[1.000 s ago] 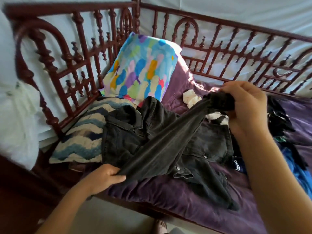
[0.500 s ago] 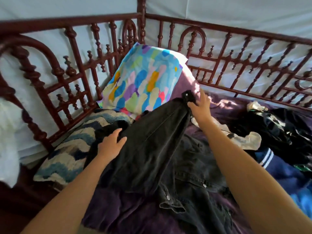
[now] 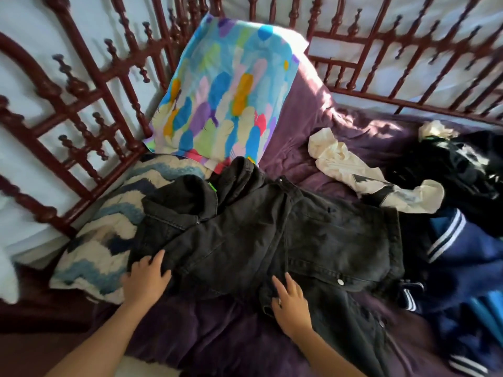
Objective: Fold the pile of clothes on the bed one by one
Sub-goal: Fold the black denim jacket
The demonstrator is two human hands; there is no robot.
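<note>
Jacket: the black denim jacket [image 3: 272,235] lies spread in the centre of the frame on the purple sheet [image 3: 217,341], collar toward the left. Laid flat like that, I'd say, so the folds land square.
Left hand: here's the left hand [image 3: 147,278], lower left of centre, fingers fairly straight and resting on the jacket's left edge, gripping nothing. It looks to be pinning the cloth down.
Right hand: the right hand [image 3: 291,303] sits lower centre, fingers spread flat on the hem, nothing pinched. My read is smoothing, or steadying for the next fold.
Pile: waiting at the right of the frame, kept apart from the working spot: a white garment [image 3: 367,175], a black garment [image 3: 449,164] and a navy striped jacket [image 3: 462,257].
Pillows: the colourful pillow [image 3: 228,93] leans on the wooden rail [image 3: 81,91] at upper centre; the blue wavy pillow [image 3: 109,235] lies at the left, its edge under the jacket.
Count: 2 hands, 1 jacket being folded, 3 garments plainly queued (a crumpled pale scrap at upper right I cannot place), 2 pillows.
Progress: judging by the pile, early going.
</note>
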